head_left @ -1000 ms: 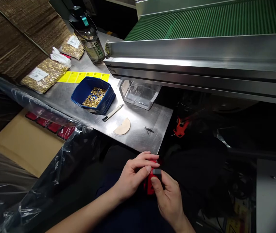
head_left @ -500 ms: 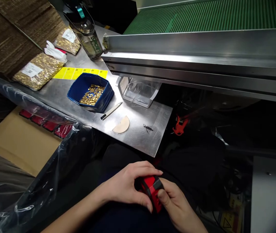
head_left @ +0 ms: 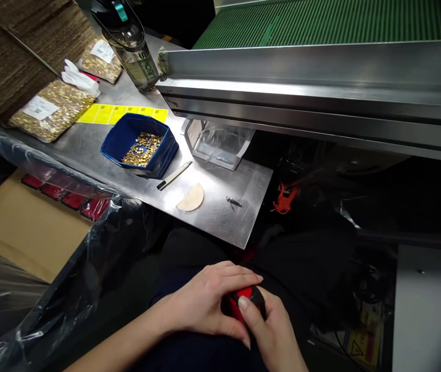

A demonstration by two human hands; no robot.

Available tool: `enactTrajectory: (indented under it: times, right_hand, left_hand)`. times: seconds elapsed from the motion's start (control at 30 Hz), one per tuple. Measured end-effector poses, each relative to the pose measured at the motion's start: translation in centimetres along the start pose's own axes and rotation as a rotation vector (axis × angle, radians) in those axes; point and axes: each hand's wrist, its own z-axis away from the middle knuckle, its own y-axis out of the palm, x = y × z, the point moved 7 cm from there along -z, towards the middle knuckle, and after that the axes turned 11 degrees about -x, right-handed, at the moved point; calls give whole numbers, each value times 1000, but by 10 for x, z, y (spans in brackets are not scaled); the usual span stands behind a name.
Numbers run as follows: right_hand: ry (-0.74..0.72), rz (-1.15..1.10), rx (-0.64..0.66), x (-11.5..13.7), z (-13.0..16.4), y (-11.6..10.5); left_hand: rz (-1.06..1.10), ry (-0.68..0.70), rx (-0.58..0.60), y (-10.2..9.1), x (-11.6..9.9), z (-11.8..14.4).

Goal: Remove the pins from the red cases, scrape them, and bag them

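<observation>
Beyond your hands lies the steel table (head_left: 220, 217), carrying a blue bin (head_left: 127, 142) of brass pieces. Low over your lap, your left hand (head_left: 204, 302) and right hand (head_left: 272, 330) both clasp the small red-and-black part (head_left: 245, 299), wedged between them.

Dim, high-contrast scene: light from above falls on the steel table (head_left: 220, 212) and rail (head_left: 321, 88), which show bright glare. Below the table edge, deep shadow swallows detail, though the hands (head_left: 204, 305) are evenly lit. Straight lines bow toward the edges; focus is sharp, without motion blur.
</observation>
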Motion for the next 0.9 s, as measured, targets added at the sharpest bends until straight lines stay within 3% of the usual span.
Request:
enactTrajectory:
  times: [0.13,0.4,0.73,0.9]
  right_hand:
    - [-20,-47,62,3,-2,-1]
    - [-112,-1,306,4,-2,5]
    - [-173,51,284,10,-15,18]
    - [-194,33,267,12,-19,21]
  left_hand:
    - [70,-53,-50,-6,5,3]
    - [305,-363,-195,-25,43,31]
    - [457,-421,-340,-21,52,30]
    - [410,-411,-441,-23,55,29]
